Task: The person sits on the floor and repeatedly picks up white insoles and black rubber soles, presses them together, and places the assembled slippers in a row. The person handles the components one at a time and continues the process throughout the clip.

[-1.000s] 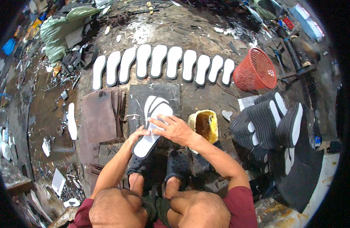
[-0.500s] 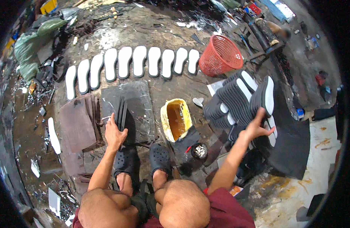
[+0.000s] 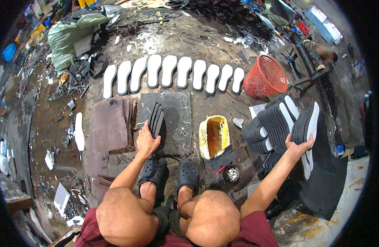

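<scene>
While edgewise, soles (image 3: pixel 157 119) in left hand (image 3: pixel 148 142).

Fisheye view from the head — facing down past the knees (image 3: pixel 125 216).

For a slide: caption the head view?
Left hand at dark soles, right hand gripping a sole stack, white-topped soles in a row beyond.

1 red bskt (image 3: pixel 255 80), upper R; 1 pale-green sack (image 3: pixel 61 47), upper L; blue bundle (image 3: pixel 9 52) farther L.
</scene>
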{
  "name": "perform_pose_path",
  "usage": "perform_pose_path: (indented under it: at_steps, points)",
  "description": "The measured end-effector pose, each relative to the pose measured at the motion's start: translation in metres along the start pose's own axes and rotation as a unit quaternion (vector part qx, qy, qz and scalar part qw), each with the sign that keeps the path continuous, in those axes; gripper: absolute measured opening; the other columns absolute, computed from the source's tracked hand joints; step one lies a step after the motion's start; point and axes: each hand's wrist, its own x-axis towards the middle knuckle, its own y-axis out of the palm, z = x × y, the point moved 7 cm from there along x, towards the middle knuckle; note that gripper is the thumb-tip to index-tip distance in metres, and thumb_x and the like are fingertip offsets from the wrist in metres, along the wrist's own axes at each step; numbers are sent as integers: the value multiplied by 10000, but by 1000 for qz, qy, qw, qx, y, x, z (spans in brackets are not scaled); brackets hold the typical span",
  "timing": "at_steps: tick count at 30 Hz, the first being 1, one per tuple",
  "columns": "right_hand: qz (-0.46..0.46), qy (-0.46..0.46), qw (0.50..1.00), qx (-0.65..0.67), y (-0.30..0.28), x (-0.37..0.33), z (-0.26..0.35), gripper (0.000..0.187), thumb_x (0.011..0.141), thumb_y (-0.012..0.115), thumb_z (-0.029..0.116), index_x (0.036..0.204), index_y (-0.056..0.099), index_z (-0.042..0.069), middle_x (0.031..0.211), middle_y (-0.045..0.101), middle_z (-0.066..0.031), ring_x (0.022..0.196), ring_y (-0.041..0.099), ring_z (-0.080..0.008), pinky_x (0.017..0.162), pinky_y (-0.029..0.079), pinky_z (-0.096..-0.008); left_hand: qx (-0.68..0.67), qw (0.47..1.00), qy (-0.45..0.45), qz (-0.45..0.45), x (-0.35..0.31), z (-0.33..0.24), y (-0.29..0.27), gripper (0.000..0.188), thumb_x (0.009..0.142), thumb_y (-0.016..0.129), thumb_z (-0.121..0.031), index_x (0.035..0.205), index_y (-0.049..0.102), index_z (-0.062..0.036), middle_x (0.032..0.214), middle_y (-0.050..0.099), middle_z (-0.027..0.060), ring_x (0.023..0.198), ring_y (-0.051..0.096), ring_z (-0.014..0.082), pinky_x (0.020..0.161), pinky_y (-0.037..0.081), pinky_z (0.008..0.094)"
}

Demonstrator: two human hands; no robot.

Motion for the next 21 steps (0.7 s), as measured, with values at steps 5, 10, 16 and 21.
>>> perform_pose_path:
  at_steps: [5, 10, 16, 21]
  points:
    - [-75, -55, 995, 23, -17, -14, 4, 681, 730, 699, 478, 1343, 568, 212, 1392, 543, -48, 1220, 494, -283, 916, 457, -521, -2, 1000, -20, 14, 1, 1, -2, 959, 763, 758, -308, 1558, 299, -28, 1369, 581, 242, 1201, 582, 431, 999, 509, 509]
    - [-17, -40, 998, 51, -35, 3, 10, 617, 741, 720, 453, 1295, 591, 214, 1348, 560, -47, 1194, 507, -284, 898, 466, -512, -4, 1000, -22, 16, -1, 6, 2, 971, 763, 764, -326, 1559, 296, -27, 1353, 592, 240, 1206, 582, 425, 1010, 501, 510]
    - [106, 1, 985, 139, -43, -9, 7, 673, 773, 730, 409, 1364, 560, 135, 1378, 538, -136, 1209, 533, -343, 957, 498, -550, 0, 1000, -10, -4, 1, 8, 2, 983, 762, 780, -343, 1556, 296, -26, 1228, 634, 300, 1143, 618, 451, 980, 515, 512]
    - [329, -183, 926, -34, -43, -21, 16, 917, 702, 735, 395, 1510, 434, 86, 1457, 489, -176, 1345, 482, -366, 1104, 434, -540, -8, 999, -33, 12, 4, 10, 6, 995, 801, 801, -406, 1562, 292, -16, 1257, 633, 292, 1165, 620, 439, 995, 514, 495]
